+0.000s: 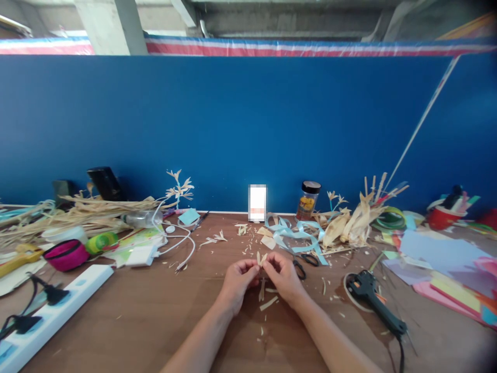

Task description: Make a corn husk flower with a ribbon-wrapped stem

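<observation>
Both my hands meet over the middle of the brown table, fingertips close together. My left hand (241, 277) pinches one side of a small pale corn-husk flower (261, 258) whose pointed petals stick up. The other side is pinched by my right hand (282, 273). Below the fingers lie cut husk strips (268, 303) and small scraps. Just beyond my right hand rest black-handled scissors (305, 264), their blades partly hidden. Farther back are a loose husk flower (243, 229) and another husk piece (215, 238).
At right, a hot glue gun (376, 300) lies near coloured paper (442, 254). Blue ribbon (297, 235), dried husks (351, 228) and a black-lidded jar (308, 199) stand behind. At left are a white power strip (58, 316), a white charger with cable (142, 255) and a pink pouch (67, 254).
</observation>
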### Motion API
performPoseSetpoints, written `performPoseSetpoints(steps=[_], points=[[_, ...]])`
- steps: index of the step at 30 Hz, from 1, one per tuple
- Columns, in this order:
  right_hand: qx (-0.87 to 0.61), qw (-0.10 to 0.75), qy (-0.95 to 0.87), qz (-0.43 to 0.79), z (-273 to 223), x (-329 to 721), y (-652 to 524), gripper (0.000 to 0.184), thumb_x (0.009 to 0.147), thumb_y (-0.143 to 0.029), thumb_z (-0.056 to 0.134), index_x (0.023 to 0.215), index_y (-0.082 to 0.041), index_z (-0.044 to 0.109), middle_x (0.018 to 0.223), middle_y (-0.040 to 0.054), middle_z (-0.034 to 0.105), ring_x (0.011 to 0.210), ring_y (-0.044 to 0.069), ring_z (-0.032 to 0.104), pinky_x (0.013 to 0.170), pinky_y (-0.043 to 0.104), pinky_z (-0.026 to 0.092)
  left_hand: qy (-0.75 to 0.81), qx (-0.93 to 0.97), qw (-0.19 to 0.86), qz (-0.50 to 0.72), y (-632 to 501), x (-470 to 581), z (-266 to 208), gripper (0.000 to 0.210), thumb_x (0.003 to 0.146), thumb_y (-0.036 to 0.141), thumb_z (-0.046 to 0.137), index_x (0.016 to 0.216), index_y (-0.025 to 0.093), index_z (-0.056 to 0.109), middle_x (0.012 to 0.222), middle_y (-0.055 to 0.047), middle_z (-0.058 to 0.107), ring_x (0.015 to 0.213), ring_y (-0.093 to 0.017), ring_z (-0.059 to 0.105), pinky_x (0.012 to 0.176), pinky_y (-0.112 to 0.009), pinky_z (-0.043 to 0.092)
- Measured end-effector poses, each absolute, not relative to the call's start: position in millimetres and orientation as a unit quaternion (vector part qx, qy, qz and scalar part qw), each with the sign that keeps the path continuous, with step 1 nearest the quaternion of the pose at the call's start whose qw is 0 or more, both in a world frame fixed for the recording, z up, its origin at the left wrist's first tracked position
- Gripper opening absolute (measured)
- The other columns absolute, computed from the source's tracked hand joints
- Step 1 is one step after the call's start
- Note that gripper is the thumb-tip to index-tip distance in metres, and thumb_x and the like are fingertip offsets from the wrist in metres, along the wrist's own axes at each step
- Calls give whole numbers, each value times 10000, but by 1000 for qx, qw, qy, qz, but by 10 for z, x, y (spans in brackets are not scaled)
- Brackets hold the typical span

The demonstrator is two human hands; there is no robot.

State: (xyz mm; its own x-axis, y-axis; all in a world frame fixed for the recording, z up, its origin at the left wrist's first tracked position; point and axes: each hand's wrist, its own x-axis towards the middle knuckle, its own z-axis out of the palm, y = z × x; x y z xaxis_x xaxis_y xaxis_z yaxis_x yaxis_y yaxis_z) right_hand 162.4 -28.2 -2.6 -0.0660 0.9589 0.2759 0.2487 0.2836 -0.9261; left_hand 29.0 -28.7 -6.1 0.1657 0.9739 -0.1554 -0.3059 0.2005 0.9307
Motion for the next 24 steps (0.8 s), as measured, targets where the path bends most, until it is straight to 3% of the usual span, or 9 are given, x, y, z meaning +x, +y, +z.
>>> performPoseSetpoints(steps=[13,24], points=[[-476,473,-638,377,-18,1625,-288,159,761,-301,500,690,-159,506,587,-28,483,531,92,423,485,189,336,424,397,649,491,-291,290,-34,224,611,251,679,777,113,619,621,-1,581,491,-42,475,488,-152,392],[-466,476,-640,382,-5,1638,-281,175,754,-328,499,696,-162,509,582,-32,478,525,91,422,484,189,344,436,406,630,498,-284,295,-30,182,595,263,678,666,119,593,510,35,524,440,-37,427,455,-155,351]])
